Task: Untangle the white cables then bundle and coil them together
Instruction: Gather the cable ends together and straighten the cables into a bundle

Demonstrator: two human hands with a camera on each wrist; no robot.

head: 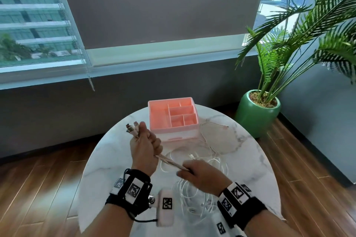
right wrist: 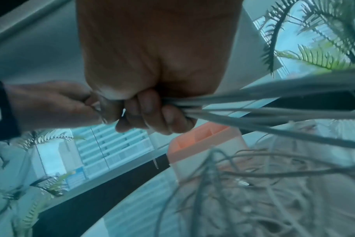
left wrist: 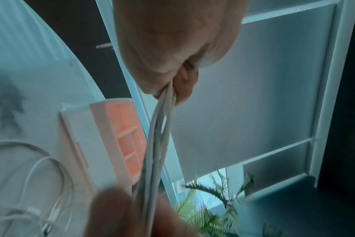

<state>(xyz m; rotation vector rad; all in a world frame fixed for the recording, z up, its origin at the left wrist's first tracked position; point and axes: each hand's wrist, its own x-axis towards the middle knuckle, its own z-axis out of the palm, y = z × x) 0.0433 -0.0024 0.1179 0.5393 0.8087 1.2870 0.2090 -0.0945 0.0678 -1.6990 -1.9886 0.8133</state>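
Above the near-centre of the round marble table [head: 119, 152], both hands hold the white cables [head: 171, 162] as one gathered run.

1. Grip state. Left hand [head: 144, 144] is clenched round the bundle near the connector ends [head: 132, 128], which stick out past the fist on the far-left side. Right hand [head: 200, 176] is closed round the same bundle a little nearer and to the right. Between the fists the strands run taut and roughly parallel. Left wrist view shows several strands leaving the fist [left wrist: 162, 112] side by side; right wrist view shows them fanning out past the curled fingers [right wrist: 152, 109].

2. Progress (judgement). Connector ends look aligned, approx. first section bundled. Remaining length lies loose on the table in overlapping loops [head: 190, 194], near and right of the hands, w/ more slack [head: 215, 136] toward the far right. Whether those loops are free of knots: cannot tell. Coiling not yet begun; most of the task is left.

3. Surface and room. Table top is white marble w/ grey veining. Pink organiser tray [head: 173, 115], w/ divided compartments, sits at the far side, touching none of the held section. Floor is wood plank. Potted palm [head: 258, 113] in a green pot stands far right. Grey roller blind [head: 154, 5] covers the window at the far wall; buildings show at far left.
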